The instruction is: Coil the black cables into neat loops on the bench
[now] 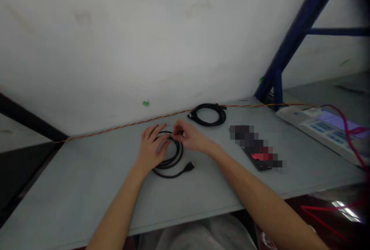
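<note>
A coiled black cable (pixel 170 161) lies on the grey table top (pixel 86 188), its plug (pixel 189 166) pointing right near the front of the coil. My left hand (pixel 152 146) rests over the coil's left side with its fingers spread. My right hand (pixel 185 133) pinches at the coil's top edge, and the fingertips hide what lies between them. A second coiled black cable (pixel 207 115) sits farther back, next to the wall and to the right of my hands.
A thin orange-striped wire (pixel 121 127) runs along the wall. To the right lie a pixelated black device (pixel 258 157) and a white power strip (pixel 320 130) with a red cable (pixel 347 138). A blue steel frame (pixel 297 38) rises at the back right.
</note>
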Action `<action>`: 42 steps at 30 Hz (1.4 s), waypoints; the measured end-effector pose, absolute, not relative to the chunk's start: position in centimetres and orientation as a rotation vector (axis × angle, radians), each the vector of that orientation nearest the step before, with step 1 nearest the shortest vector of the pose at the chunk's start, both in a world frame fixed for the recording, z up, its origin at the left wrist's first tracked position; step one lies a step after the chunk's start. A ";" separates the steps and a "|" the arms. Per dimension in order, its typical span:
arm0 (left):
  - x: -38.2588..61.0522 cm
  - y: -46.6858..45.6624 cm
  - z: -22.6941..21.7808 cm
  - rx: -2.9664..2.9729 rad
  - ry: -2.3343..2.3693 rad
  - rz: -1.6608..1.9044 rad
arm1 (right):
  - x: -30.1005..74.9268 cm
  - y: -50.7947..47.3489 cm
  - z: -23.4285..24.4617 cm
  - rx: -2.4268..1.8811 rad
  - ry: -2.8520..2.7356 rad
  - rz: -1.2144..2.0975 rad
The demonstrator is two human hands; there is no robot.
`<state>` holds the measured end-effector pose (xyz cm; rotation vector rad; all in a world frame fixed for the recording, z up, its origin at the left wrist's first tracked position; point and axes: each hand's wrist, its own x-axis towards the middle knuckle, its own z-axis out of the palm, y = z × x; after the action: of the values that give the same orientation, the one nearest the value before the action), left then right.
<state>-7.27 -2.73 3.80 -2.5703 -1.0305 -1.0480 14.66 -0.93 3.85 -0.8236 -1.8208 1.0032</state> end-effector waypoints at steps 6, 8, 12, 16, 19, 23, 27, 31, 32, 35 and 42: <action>-7.5 -2.7 3.6 -2.644 -1.038 -1.051 | 14.5 -1.3 4.0 -0.805 -1.831 1.043; -7.4 -2.6 3.5 -2.639 -1.042 -1.090 | 14.5 -1.3 3.9 -0.783 -1.837 1.039; -7.3 -2.3 3.4 -2.579 -1.035 -1.295 | 14.4 -1.3 3.9 -0.759 -1.918 1.045; -7.2 -2.2 3.6 -2.507 -1.062 -1.437 | 14.1 -1.4 4.1 -0.754 -1.965 1.048; -7.3 -2.4 3.8 -2.555 -1.139 -1.512 | 13.9 -1.5 4.3 -0.715 -1.906 1.135; -7.5 -2.9 4.2 -2.703 -1.359 -1.674 | 13.8 -1.4 4.6 -0.655 -1.715 1.376; -7.6 -3.1 4.8 -2.846 -1.448 -1.809 | 13.6 -1.7 4.7 -0.594 -1.524 1.569; -7.8 -3.1 5.3 -2.990 -1.391 -1.937 | 13.2 -1.9 4.7 -0.561 -1.384 1.740; -7.8 -3.1 5.4 -3.034 -1.376 -1.961 | 13.2 -2.0 4.7 -0.557 -1.362 1.766; -7.7 -3.3 5.6 -3.160 -1.343 -1.961 | 13.2 -2.1 4.7 -0.543 -1.286 1.850; -7.9 -3.5 6.3 -3.108 -1.288 -1.704 | 13.0 -2.3 4.7 -0.563 -1.200 1.938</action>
<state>-7.93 -3.48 6.27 -3.1083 -1.2876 -1.7039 13.00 -2.33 4.74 -0.5626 -1.2000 1.9380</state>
